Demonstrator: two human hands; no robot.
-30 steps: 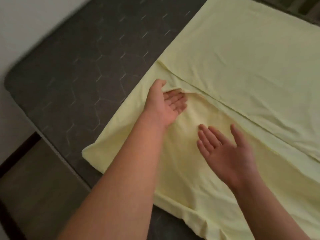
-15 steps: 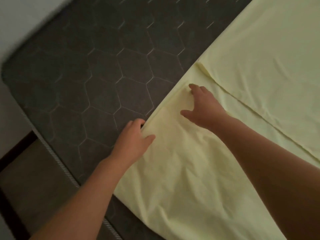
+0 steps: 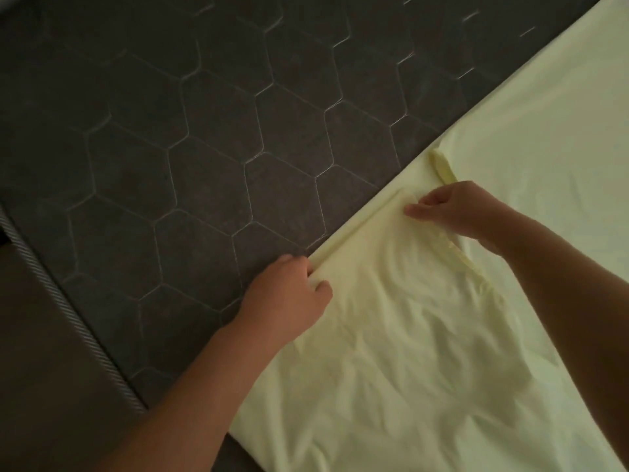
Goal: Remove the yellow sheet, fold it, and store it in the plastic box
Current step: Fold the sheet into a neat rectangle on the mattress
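Item count in view: one mattress, one sheet, two hands, two bare forearms.

1. Far left, bottom: a dark strip of floor (image 3: 41, 386). One corded piping (image 3: 68, 308) runs diagonally beside it and marks the mattress edge.
2. Left and centre: one dark grey mattress (image 3: 204, 131), quilted in a hexagon pattern. Its surface is bare from the piping to the sheet's edge.
3. Centre: the left hand (image 3: 289, 298) is at the sheet's long edge, where fabric meets bare mattress. Its fingers are curled around the rolled edge and its thumb presses the fabric from above, so the hand holds the sheet. The left forearm (image 3: 177, 403) crosses the mattress's near part and hides it there.
4. Centre to right: the one yellow sheet (image 3: 408, 362) lies on the mattress and fills the right side of the view. It is wrinkled between the two hands.
5. Right of centre: the right hand (image 3: 452, 209) is further along the same edge. Its fingers are bent and it pinches a ridge of fabric.
6. Just above the right hand: one small hem fold (image 3: 441, 163) at the corner of a smoother upper layer (image 3: 551, 124), which lies on top of the wrinkled layer.
7. Far right: the right forearm (image 3: 561, 301) crosses the sheet and covers part of it.
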